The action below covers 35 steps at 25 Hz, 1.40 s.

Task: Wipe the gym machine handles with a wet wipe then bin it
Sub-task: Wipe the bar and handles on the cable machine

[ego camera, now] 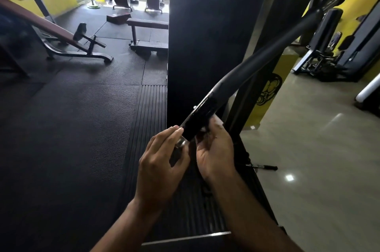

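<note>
Left fingers (168,131) of left hand (162,161) curled round chrome end of handle (202,111); black grip rising up-right from both sets of fingers; right fingers (216,126) of right hand (214,151) wrapped round grip just above left ones, blurred; wet wipe not distinguishable under them; loose pin (264,167) lying on pale floor, right of and below right fingers.

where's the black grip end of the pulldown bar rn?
Head view, lower centre: the black grip end of the long curved metal bar sits between both hands, left hand pinching its chrome tip, right hand against its right side.
</note>
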Available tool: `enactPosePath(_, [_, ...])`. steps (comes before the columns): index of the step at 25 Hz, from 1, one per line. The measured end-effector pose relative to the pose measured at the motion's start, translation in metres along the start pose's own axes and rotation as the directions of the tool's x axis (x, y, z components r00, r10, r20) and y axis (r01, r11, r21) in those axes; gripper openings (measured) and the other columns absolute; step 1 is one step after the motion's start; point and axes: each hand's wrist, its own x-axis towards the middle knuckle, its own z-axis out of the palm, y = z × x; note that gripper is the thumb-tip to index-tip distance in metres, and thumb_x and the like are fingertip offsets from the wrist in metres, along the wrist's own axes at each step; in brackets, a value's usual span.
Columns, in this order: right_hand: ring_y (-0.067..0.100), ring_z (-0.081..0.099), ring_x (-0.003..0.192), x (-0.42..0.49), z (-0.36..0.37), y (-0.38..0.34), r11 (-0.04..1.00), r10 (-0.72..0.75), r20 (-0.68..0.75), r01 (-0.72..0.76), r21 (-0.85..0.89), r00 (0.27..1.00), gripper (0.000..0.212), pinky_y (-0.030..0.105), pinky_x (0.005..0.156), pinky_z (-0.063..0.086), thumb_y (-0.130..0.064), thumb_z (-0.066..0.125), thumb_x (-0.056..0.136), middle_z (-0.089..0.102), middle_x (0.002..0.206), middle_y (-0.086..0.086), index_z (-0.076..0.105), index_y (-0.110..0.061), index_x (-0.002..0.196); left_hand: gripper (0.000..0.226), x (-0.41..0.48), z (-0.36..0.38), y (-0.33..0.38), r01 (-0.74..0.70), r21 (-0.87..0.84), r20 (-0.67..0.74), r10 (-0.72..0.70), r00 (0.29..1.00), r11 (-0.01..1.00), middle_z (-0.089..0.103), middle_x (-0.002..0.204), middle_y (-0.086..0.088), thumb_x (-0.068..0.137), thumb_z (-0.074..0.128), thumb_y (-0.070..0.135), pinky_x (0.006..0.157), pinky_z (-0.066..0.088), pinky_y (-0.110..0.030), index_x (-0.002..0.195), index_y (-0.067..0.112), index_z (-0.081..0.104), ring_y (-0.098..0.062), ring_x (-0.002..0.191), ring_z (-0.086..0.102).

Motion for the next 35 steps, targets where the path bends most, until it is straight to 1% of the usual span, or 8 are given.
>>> enactPosePath(5, [0.017, 0.062, 0.100, 0.006, 0.001, -0.008, 0.986, -0.105, -0.063, 0.112, 0.121, 0.992, 0.024, 0.033, 0.102, 0.046, 0.000, 0.051, 0.095, 0.071, 0.110, 0.009, 0.068, -0.005, 0.111, 0.043, 0.000, 0.000, -0.002, -0.007, 0.061, 0.047, 0.004, 0.999, 0.998, 0.063, 0.122, -0.002, 0.086, 0.066, 0.017, 0.098, 0.046, -0.020, 0.127, 0.006, 0.062, -0.012, 0.113, 0.059])
enactPosePath(14, [0.005, 0.065, 0.083, 0.009, 0.006, 0.012, 0.883, -0.380, 0.001, 0.363, -0.296, 0.925, 0.012, 0.021, 0.076, 0.050, -0.001, 0.066, 0.089, 0.070, 0.085, -0.005, 0.065, -0.010, 0.096, 0.040, 0.022, -0.004, 0.005, 0.103, 0.155, -0.012, -0.102, 0.995, 0.982, 0.063, 0.115, 0.003, 0.082, 0.059, 0.020, 0.092, 0.045, -0.015, 0.120, 0.008, 0.066, -0.010, 0.102, 0.060])
enactPosePath(18, [0.016, 0.064, 0.095, 0.021, -0.003, 0.006, 0.503, -0.670, 0.285, 0.701, -0.506, 0.686, 0.015, 0.028, 0.085, 0.052, 0.002, 0.074, 0.082, 0.063, 0.098, 0.005, 0.072, -0.009, 0.091, 0.037, 0.025, -0.003, 0.003, 0.092, 0.164, -0.008, -0.092, 0.996, 0.982, 0.063, 0.113, 0.003, 0.081, 0.065, 0.015, 0.092, 0.046, -0.017, 0.117, 0.007, 0.067, -0.011, 0.102, 0.061])
enactPosePath(22, [0.019, 0.053, 0.104, 0.035, -0.005, -0.012, -0.037, -0.641, 0.685, 0.877, -0.478, 0.346, 0.014, 0.023, 0.090, 0.045, -0.016, 0.068, 0.090, 0.058, 0.107, -0.002, 0.075, -0.007, 0.098, 0.029, 0.032, -0.002, -0.001, 0.079, 0.172, 0.001, -0.080, 0.997, 0.982, 0.064, 0.108, 0.002, 0.085, 0.068, 0.018, 0.087, 0.049, -0.017, 0.112, 0.006, 0.068, -0.011, 0.097, 0.062])
enactPosePath(25, [0.018, 0.050, 0.102, 0.047, 0.006, -0.029, -0.163, -0.663, 0.668, 0.806, -0.569, 0.338, 0.016, 0.028, 0.087, 0.046, -0.015, 0.069, 0.090, 0.059, 0.106, 0.000, 0.073, -0.013, 0.105, 0.030, 0.046, 0.000, -0.006, 0.045, 0.165, -0.006, -0.045, 0.999, 0.985, 0.065, 0.108, 0.003, 0.089, 0.064, 0.025, 0.084, 0.048, -0.014, 0.113, 0.007, 0.069, -0.006, 0.093, 0.061])
enactPosePath(29, [0.023, 0.048, 0.107, 0.057, 0.017, -0.031, -0.480, -0.381, 0.889, 0.767, -0.425, 0.254, 0.018, 0.026, 0.095, 0.041, -0.020, 0.064, 0.094, 0.060, 0.108, 0.006, 0.069, -0.010, 0.109, 0.038, 0.066, 0.004, -0.025, 0.044, 0.112, 0.034, -0.048, 0.998, 0.993, 0.065, 0.115, 0.003, 0.082, 0.077, 0.010, 0.091, 0.044, -0.013, 0.120, 0.009, 0.068, -0.010, 0.104, 0.060])
enactPosePath(32, [0.025, 0.050, 0.106, 0.075, 0.032, -0.051, -0.488, -0.469, 0.843, 0.717, -0.497, 0.265, 0.023, 0.026, 0.095, 0.041, -0.021, 0.060, 0.095, 0.062, 0.107, 0.008, 0.070, -0.010, 0.114, 0.037, 0.075, 0.009, -0.041, 0.004, 0.103, 0.040, -0.008, 0.999, 0.995, 0.065, 0.116, 0.002, 0.085, 0.075, 0.017, 0.092, 0.043, -0.013, 0.120, 0.009, 0.068, -0.011, 0.104, 0.057])
enactPosePath(35, [0.027, 0.053, 0.108, 0.078, 0.041, -0.053, -0.686, -0.222, 0.948, 0.654, -0.319, 0.230, 0.024, 0.034, 0.093, 0.041, -0.024, 0.062, 0.095, 0.064, 0.110, 0.006, 0.070, -0.011, 0.114, 0.033, 0.078, 0.014, -0.051, -0.016, 0.073, 0.023, 0.015, 1.000, 0.997, 0.065, 0.115, 0.001, 0.087, 0.074, 0.016, 0.090, 0.048, -0.022, 0.119, 0.008, 0.069, -0.015, 0.103, 0.059])
